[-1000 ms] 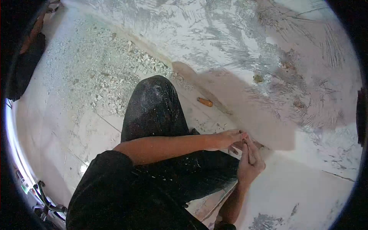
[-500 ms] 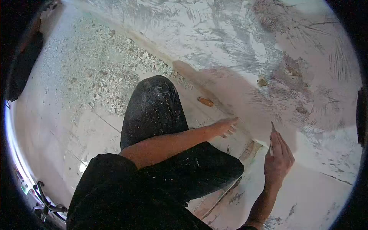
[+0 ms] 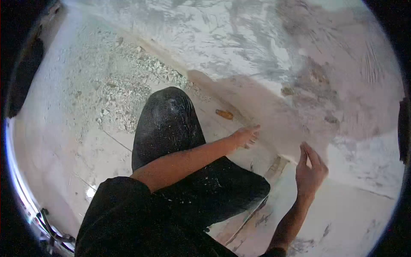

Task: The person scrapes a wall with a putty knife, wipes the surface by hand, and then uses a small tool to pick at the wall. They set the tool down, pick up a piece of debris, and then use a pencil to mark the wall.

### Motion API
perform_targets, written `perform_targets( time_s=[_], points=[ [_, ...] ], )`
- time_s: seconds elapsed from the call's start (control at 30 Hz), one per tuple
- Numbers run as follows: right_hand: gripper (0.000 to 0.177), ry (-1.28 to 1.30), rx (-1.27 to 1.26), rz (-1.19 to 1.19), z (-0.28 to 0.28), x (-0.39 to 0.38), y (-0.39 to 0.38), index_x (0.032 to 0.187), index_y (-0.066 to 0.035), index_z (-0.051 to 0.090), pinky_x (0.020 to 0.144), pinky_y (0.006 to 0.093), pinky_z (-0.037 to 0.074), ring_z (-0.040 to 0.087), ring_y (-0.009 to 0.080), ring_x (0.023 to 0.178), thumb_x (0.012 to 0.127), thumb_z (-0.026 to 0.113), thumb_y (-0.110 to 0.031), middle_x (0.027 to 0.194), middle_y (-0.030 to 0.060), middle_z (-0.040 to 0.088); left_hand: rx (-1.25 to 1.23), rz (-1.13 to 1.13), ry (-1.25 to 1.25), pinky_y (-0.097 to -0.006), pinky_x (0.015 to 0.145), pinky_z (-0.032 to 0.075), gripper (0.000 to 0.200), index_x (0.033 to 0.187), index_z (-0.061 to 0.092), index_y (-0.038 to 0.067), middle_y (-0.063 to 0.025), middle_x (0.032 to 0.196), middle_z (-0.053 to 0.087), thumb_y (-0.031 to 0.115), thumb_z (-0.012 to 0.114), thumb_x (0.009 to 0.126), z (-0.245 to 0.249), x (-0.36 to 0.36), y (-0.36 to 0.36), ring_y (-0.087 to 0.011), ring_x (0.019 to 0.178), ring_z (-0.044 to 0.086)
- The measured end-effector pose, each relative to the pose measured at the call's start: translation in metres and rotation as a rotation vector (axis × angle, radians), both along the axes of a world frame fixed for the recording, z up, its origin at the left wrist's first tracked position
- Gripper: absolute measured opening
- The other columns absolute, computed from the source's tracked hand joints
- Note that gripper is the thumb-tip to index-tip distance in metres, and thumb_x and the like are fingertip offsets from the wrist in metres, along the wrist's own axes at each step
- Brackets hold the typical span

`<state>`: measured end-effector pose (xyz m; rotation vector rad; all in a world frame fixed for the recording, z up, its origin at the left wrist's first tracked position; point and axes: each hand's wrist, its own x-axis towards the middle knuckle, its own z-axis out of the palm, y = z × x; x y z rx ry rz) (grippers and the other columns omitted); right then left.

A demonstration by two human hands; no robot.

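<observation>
My left hand (image 3: 246, 136) reaches across my bent leg, its fingers loosely apart with nothing in them, close to the foot of the wall. My right hand (image 3: 311, 169) is raised in front of the wall on the right, thumb and fingertips pinched together. A thin, pointed, blade-like tool showed at these fingertips half a second ago; now it is blurred or edge-on and I can hardly make it out. On the floor just beyond my left hand lies a small orange-brown piece (image 3: 224, 114), perhaps wood.
The wall (image 3: 252, 34) is scraped and patchy, with rough brownish holes. Loose pale flakes (image 3: 124, 90) cover the floor (image 3: 107, 150) beyond my dusty knee (image 3: 171, 115). Dark cables or tubes (image 3: 53, 233) lie at lower left. A brownish strip (image 3: 276, 167) runs along the wall's foot.
My left hand has drawn slightly left and up. My right hand stays near the same spot, and the blade tip above its fingers no longer shows clearly. The view has shifted slightly.
</observation>
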<state>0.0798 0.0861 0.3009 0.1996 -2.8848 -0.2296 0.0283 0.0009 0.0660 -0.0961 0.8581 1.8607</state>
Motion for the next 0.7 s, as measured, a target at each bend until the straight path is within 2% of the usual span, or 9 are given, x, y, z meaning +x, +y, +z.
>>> perform_targets(
  time_s=[0.07,0.13,0.2,0.23,0.4,0.47,0.53,0.63,0.7],
  points=[
    [0.016,0.216,-0.101,0.060,0.015,0.017,-0.013,0.090,-0.005,0.067,0.062,0.0307,0.053,0.066,0.0247,0.077,0.075,0.065,-0.001,0.086,0.0123,0.067,-0.052,0.072,0.050,-0.0404,0.089,0.040,0.065,0.123,0.046,0.003,-0.0141,0.119,0.053,0.056,0.040,0.087,0.014,0.008,-0.013,-0.0279,0.108,0.050],
    [0.017,0.214,-0.068,0.071,0.008,0.008,-0.001,0.090,-0.005,0.066,0.063,0.0312,0.053,0.066,0.0247,0.078,0.074,0.064,0.000,0.087,0.0120,0.067,-0.059,0.065,0.019,-0.0407,0.090,0.039,0.065,0.124,0.046,0.003,-0.0144,0.121,0.052,0.056,0.040,0.087,0.010,0.003,-0.012,-0.0281,0.110,0.049],
    [0.020,0.021,0.099,0.005,0.009,0.004,0.007,0.091,-0.004,0.065,0.063,0.0304,0.053,0.066,0.0228,0.079,0.072,0.065,0.003,0.087,0.0108,0.067,-0.046,0.075,0.002,-0.0410,0.091,0.039,0.064,0.124,0.046,0.003,-0.0148,0.122,0.051,0.056,0.040,0.087,0.005,-0.005,-0.007,-0.0284,0.111,0.048],
    [0.019,0.046,0.097,0.102,0.013,0.010,0.004,0.092,-0.005,0.064,0.064,0.0311,0.053,0.066,0.0235,0.077,0.074,0.064,0.002,0.088,0.0101,0.067,-0.021,0.071,0.000,-0.0411,0.092,0.039,0.065,0.124,0.046,0.004,-0.0145,0.124,0.050,0.056,0.039,0.087,0.001,-0.003,-0.006,-0.0282,0.112,0.048],
    [0.020,0.053,0.063,0.098,0.011,0.007,0.000,0.093,-0.007,0.063,0.068,0.0321,0.052,0.065,0.0241,0.079,0.075,0.062,0.000,0.089,0.0102,0.067,-0.071,0.073,0.060,-0.0414,0.092,0.039,0.064,0.122,0.048,0.004,-0.0127,0.124,0.051,0.057,0.039,0.086,0.005,-0.002,-0.013,-0.0276,0.113,0.048],
    [0.010,0.036,0.103,0.068,0.009,0.003,0.003,0.086,-0.002,0.066,0.065,0.0286,0.052,0.066,0.0215,0.076,0.077,0.065,-0.001,0.085,0.0113,0.067,0.023,0.125,0.025,-0.0410,0.090,0.040,0.065,0.119,0.050,0.003,-0.0118,0.124,0.051,0.058,0.041,0.085,-0.012,-0.005,-0.009,-0.0265,0.112,0.048],
    [0.011,0.120,0.068,0.163,0.015,0.009,-0.007,0.087,-0.002,0.066,0.065,0.0293,0.051,0.066,0.0215,0.075,0.076,0.065,0.000,0.083,0.0117,0.067,-0.011,0.140,-0.003,-0.0406,0.090,0.040,0.064,0.117,0.051,0.003,-0.0121,0.123,0.052,0.058,0.041,0.086,-0.007,-0.004,-0.007,-0.0255,0.112,0.049],
    [0.013,0.026,-0.038,0.010,0.000,-0.009,0.008,0.087,-0.002,0.067,0.069,0.0287,0.052,0.067,0.0201,0.078,0.075,0.065,0.003,0.084,0.0118,0.067,-0.079,0.121,-0.025,-0.0403,0.089,0.041,0.064,0.116,0.051,0.001,-0.0131,0.121,0.053,0.056,0.040,0.087,-0.002,-0.003,-0.011,-0.0244,0.111,0.050],
    [0.012,0.073,-0.042,0.051,0.007,-0.002,0.005,0.087,-0.003,0.066,0.068,0.0300,0.052,0.066,0.0229,0.077,0.076,0.065,0.000,0.084,0.0128,0.067,-0.106,0.133,-0.005,-0.0403,0.089,0.041,0.064,0.117,0.050,0.000,-0.0138,0.120,0.053,0.056,0.039,0.087,0.001,-0.017,-0.016,-0.0243,0.111,0.050]
  ],
)
